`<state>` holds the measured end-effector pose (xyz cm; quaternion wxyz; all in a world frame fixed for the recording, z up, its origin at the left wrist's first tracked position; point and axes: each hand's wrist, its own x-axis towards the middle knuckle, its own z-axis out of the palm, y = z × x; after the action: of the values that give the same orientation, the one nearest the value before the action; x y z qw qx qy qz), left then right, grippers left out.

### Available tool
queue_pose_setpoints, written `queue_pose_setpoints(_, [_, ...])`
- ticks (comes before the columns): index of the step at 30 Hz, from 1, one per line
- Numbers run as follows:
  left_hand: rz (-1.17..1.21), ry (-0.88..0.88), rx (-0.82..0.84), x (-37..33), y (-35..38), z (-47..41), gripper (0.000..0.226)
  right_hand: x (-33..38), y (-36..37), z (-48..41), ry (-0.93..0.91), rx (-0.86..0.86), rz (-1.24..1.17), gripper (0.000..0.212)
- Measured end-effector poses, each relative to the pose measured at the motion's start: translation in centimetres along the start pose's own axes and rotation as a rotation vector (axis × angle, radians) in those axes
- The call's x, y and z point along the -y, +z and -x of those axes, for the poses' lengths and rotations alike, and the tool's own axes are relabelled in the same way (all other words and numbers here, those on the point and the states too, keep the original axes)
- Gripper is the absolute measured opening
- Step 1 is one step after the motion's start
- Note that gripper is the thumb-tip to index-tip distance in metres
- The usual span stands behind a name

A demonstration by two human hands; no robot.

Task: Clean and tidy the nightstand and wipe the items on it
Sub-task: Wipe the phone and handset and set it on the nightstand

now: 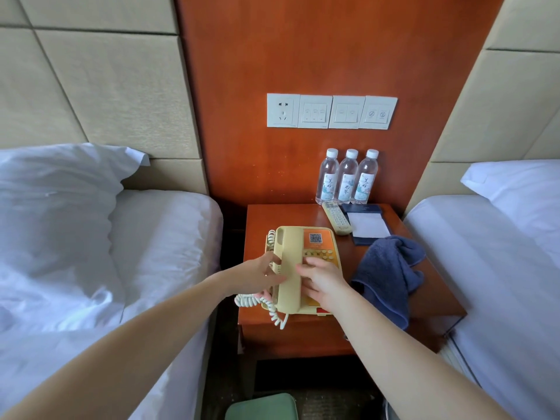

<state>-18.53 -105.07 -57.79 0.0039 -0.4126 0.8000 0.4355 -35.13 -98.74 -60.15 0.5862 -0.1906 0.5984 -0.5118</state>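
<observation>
A cream telephone (291, 247) with an orange faceplate sits on the left half of the wooden nightstand (257, 219). My left hand (257, 275) grips its left side by the handset, above the coiled cord (274, 313). My right hand (321, 280) lies on the keypad, gripping the right side of the phone. A crumpled blue cloth (391, 274) lies to the right of the phone, untouched. Behind stand three water bottles (347, 177), a cream remote (336, 218) and a notepad in a dark folder (368, 224).
White beds flank the nightstand, the left bed (145, 253) and the right bed (500, 268), with pillows. A switch and socket panel (331, 112) is on the wooden wall. A green object (263, 407) sits on the floor below.
</observation>
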Motion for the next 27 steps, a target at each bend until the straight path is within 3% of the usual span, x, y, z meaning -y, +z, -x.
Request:
queue_pose_setpoints(3, [-0.181,-0.01,-0.033,0.8,-0.6,0.2,0.032,0.3,0.1,-0.5,0.012,-0.011,-0.014,0.058])
queue_pose_setpoints(8, [-0.157,-0.04,-0.184,2.2,-1.2,-0.3,0.023,0.8,0.4,-1.0,0.009,-0.008,0.04,0.058])
queue_pose_setpoints(12, [-0.16,-0.15,-0.126,2.9,-0.9,-0.7,0.037,0.6,0.1,-1.6,0.014,0.0,0.032,0.055])
queue_pose_setpoints(15, [-0.011,-0.287,0.121,3.0,-0.9,0.2,0.069,0.5,0.6,-1.5,-0.176,-0.099,0.515,0.043])
queue_pose_setpoints(18, [-0.181,-0.243,0.196,3.5,-0.9,0.5,0.072,0.9,0.9,-1.2,-0.289,-0.151,0.773,0.044])
queue_pose_setpoints(20, [-0.168,-0.2,0.158,3.9,-1.4,0.1,0.062,1.5,0.6,-1.4,-0.315,-0.146,0.829,0.051])
queue_pose_setpoints(23, [0.036,-0.134,-0.003,4.2,-3.4,-1.1,0.052,1.9,0.5,-1.5,-0.375,-0.187,0.969,0.053])
queue_pose_setpoints(27, [0.281,-0.059,-0.2,3.7,-5.1,-3.6,0.032,1.8,1.3,-1.7,-0.744,-0.281,1.179,0.037])
